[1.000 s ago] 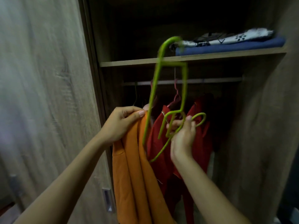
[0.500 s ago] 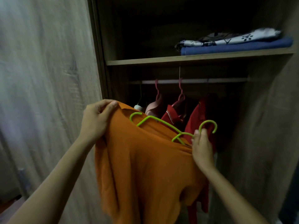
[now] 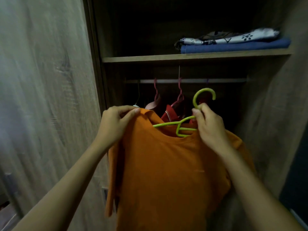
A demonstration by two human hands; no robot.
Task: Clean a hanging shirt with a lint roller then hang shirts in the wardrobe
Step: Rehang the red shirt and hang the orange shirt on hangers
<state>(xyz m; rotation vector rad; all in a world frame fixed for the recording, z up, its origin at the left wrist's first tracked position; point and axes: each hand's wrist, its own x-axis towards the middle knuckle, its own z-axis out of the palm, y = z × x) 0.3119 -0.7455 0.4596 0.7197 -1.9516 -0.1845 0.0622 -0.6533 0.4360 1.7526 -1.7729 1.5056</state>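
An orange shirt (image 3: 166,172) hangs spread out in front of the open wardrobe, with a green hanger (image 3: 195,104) set inside its neck opening. My left hand (image 3: 115,124) pinches the shirt's left shoulder. My right hand (image 3: 210,125) grips the green hanger at the base of its hook, which points up just below the wardrobe rail (image 3: 191,80). Red shirts (image 3: 170,112) hang on pink hangers (image 3: 180,92) from the rail behind the orange shirt. No lint roller is visible.
A wooden shelf (image 3: 191,56) above the rail carries a folded blue cloth (image 3: 233,46) and a patterned cloth (image 3: 230,37). The wardrobe door (image 3: 45,97) stands at my left, and the wardrobe's side wall (image 3: 275,114) at my right.
The hanger went from upright outside the bunched shirt to lying inside the neck opening. The shirt has spread flat, and my right hand has lifted the hook toward the rail.
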